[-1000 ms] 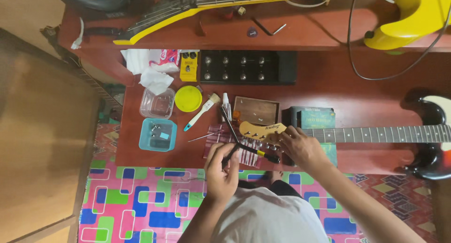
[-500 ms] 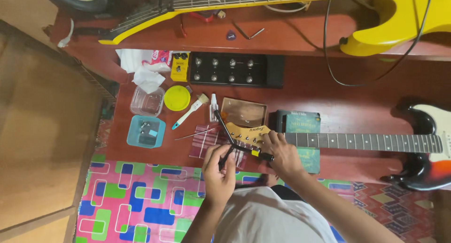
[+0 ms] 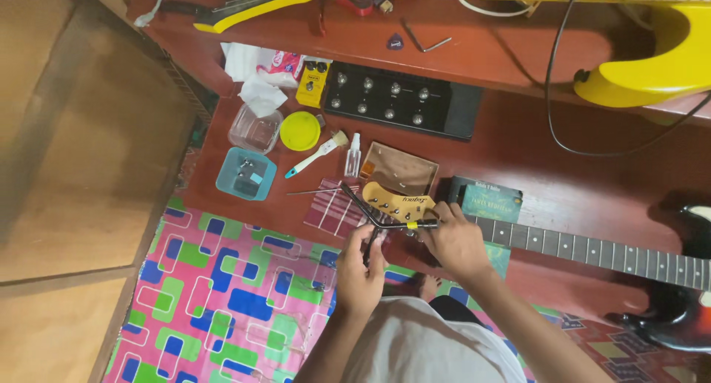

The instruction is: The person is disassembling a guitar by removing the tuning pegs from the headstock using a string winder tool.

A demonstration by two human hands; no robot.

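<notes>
Headstock [image 3: 396,203]: lying at the near edge of the red worktop [image 3: 518,153], the pale wooden end of the guitar neck [image 3: 592,248], just beside a striped cloth [image 3: 333,209].
Black angled tool [image 3: 374,216]: sitting against the headstock, a yellow band near its right end.
Left hand [image 3: 361,268]: its fingers are closing on the tool's lower leg, clamped together around it.
Right hand [image 3: 453,241]: its fingers are gripping the tool's other end by the yellow band, resting over the neck.
Edges: both hands are working right at the worktop's front edge, above the patterned mat [image 3: 229,294].
Open room: bare worktop is showing right of the wooden tray [image 3: 404,168]; to the left, a brush [image 3: 317,155], spray bottle [image 3: 353,152], teal box [image 3: 246,173] and yellow lid [image 3: 300,130] are crowding in.
Far side: pedal board [image 3: 400,101] well apart from the hands.
Change: the hands are keeping the same hold as half a second ago; the view is sitting slightly lower and further left.
</notes>
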